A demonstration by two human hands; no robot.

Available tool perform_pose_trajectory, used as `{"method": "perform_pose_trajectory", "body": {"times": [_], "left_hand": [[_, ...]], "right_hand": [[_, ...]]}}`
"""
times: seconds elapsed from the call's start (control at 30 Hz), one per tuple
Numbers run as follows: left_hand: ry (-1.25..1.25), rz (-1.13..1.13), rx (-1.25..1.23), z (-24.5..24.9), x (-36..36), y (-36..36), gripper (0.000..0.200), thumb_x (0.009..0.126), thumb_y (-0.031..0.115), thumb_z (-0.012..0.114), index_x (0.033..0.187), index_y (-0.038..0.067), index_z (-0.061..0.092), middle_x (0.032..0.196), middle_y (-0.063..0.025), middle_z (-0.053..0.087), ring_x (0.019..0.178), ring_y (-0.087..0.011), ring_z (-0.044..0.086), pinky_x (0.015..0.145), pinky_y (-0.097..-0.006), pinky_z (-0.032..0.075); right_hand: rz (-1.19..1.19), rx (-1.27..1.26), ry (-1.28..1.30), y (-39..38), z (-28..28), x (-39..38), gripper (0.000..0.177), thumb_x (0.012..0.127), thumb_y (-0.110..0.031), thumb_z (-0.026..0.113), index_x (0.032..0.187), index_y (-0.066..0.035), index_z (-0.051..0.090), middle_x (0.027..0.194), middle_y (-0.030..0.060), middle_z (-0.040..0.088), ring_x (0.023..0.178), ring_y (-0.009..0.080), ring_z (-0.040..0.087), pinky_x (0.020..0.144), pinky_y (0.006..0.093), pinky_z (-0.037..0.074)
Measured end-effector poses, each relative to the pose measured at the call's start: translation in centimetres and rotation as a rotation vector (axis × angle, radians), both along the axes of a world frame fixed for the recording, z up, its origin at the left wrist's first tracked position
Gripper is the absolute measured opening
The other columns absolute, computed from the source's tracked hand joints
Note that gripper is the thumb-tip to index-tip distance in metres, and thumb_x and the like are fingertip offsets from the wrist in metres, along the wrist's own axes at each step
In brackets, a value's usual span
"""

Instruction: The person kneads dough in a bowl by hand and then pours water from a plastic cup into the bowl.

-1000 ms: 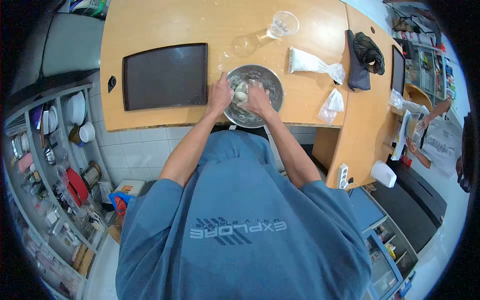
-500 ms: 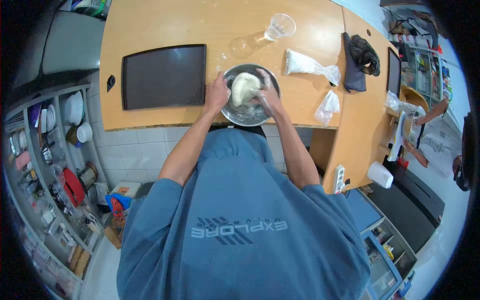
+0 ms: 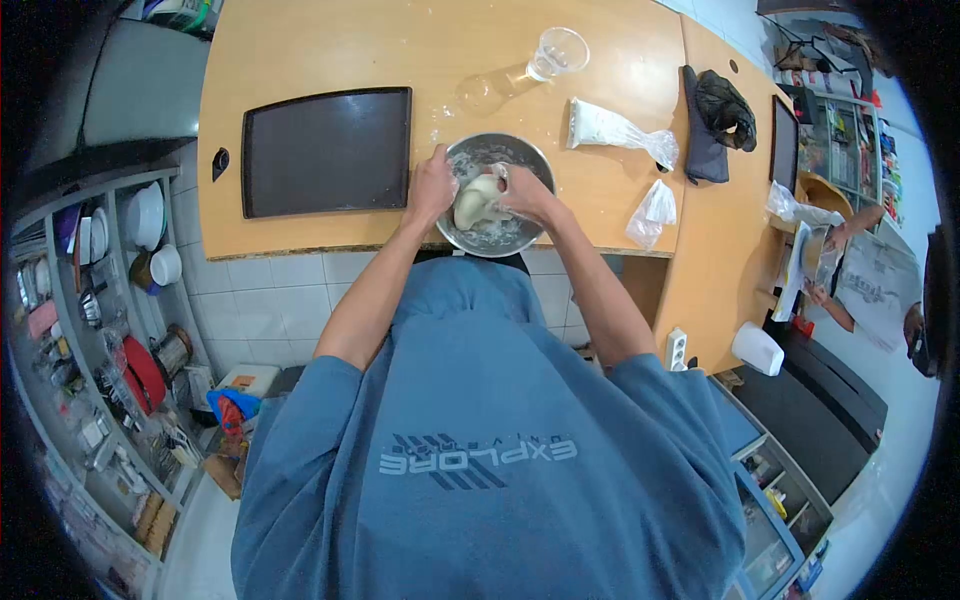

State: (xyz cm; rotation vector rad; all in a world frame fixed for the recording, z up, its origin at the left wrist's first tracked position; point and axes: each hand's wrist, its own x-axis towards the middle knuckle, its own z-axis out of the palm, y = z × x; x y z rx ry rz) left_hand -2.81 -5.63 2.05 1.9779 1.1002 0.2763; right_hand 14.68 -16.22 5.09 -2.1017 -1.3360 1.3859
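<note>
A round metal bowl [image 3: 512, 146] stands at the front edge of the wooden table, its inner wall smeared with white flour. Inside lies a lump of pale dough [image 3: 476, 203]. My left hand [image 3: 435, 184] grips the bowl's left rim with its fingers closed. Within the bowl, my right hand [image 3: 524, 194] has its floury fingers curled round the dough's right side. Part of the dough is hidden under those fingers.
Left of the bowl lies a dark baking tray [image 3: 327, 155]. Behind are a clear plastic jug [image 3: 497, 86] and a cup [image 3: 562, 52]. Bags of white powder [image 3: 605, 125] and clear plastic [image 3: 653, 213] lie right. Another person's hands [image 3: 838, 238] hold a bowl at far right.
My right hand has moved from the bowl's right side inward onto the dough. The dough has shifted down and left and been folded smaller. My left hand stays at the rim.
</note>
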Motion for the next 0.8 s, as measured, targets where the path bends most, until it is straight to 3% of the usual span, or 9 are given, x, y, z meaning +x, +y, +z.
{"method": "perform_pose_trajectory", "body": {"times": [0.07, 0.17, 0.37, 0.47, 0.67, 0.8], "left_hand": [[0.003, -0.020, 0.006, -0.5, -0.1, 0.2, 0.020, 0.093, 0.006, 0.057, 0.111, -0.001, 0.055, 0.085, -0.0313, 0.067, 0.085, -0.0504, 0.065, 0.073, -0.0565, 0.050], [-0.037, 0.004, -0.005, -0.7, -0.1, 0.4, 0.020, 0.094, 0.007, 0.056, 0.113, 0.000, 0.054, 0.085, -0.0310, 0.067, 0.086, -0.0502, 0.066, 0.073, -0.0565, 0.050], [-0.018, 0.013, -0.035, -1.0, -0.5, 0.9, 0.020, 0.095, 0.007, 0.057, 0.113, 0.000, 0.053, 0.088, -0.0327, 0.066, 0.090, -0.0522, 0.064, 0.073, -0.0573, 0.049], [-0.020, 0.027, -0.028, -1.0, -0.5, 0.6, 0.023, 0.093, 0.006, 0.057, 0.115, -0.002, 0.053, 0.087, -0.0314, 0.067, 0.087, -0.0505, 0.065, 0.073, -0.0571, 0.050], [-0.064, 0.143, -0.008, -0.7, -0.1, -0.5, 0.023, 0.090, 0.002, 0.057, 0.113, -0.002, 0.057, 0.087, -0.0317, 0.067, 0.087, -0.0498, 0.066, 0.074, -0.0564, 0.050], [-0.086, 0.167, -0.036, -0.7, -0.1, -0.6, 0.021, 0.089, 0.001, 0.056, 0.110, -0.002, 0.060, 0.090, -0.0312, 0.067, 0.088, -0.0498, 0.066, 0.076, -0.0556, 0.050]], "right_hand": [[-0.028, 0.045, 0.012, -1.1, 0.3, -0.1, 0.044, 0.072, -0.019, 0.080, 0.107, -0.001, 0.061, 0.099, 0.0179, 0.060, 0.088, 0.0286, 0.056, 0.083, 0.0379, 0.048], [-0.232, 0.336, 0.049, -2.4, -0.7, -1.5, 0.040, 0.073, -0.017, 0.079, 0.105, -0.001, 0.061, 0.101, 0.0204, 0.059, 0.100, 0.0406, 0.062, 0.088, 0.0441, 0.050], [-0.220, 0.459, -0.226, -1.9, 0.4, -3.1, 0.060, 0.076, -0.015, 0.076, 0.130, -0.003, 0.054, 0.127, 0.0226, 0.052, 0.114, 0.0416, 0.055, 0.098, 0.0456, 0.048], [-0.260, 0.520, -0.475, -1.4, -0.7, -4.0, 0.062, 0.077, -0.014, 0.074, 0.135, -0.005, 0.054, 0.131, 0.0226, 0.051, 0.118, 0.0417, 0.053, 0.104, 0.0491, 0.043], [-0.215, 0.595, -0.731, 0.4, -2.1, -6.3, 0.036, 0.086, -0.025, 0.067, 0.119, -0.011, 0.066, 0.126, 0.0195, 0.056, 0.119, 0.0373, 0.053, 0.105, 0.0521, 0.037], [-0.179, 0.500, -0.674, 1.8, -3.3, -5.9, 0.031, 0.091, -0.034, 0.062, 0.109, -0.010, 0.070, 0.114, 0.0167, 0.066, 0.112, 0.0337, 0.058, 0.094, 0.0522, 0.043]]}}
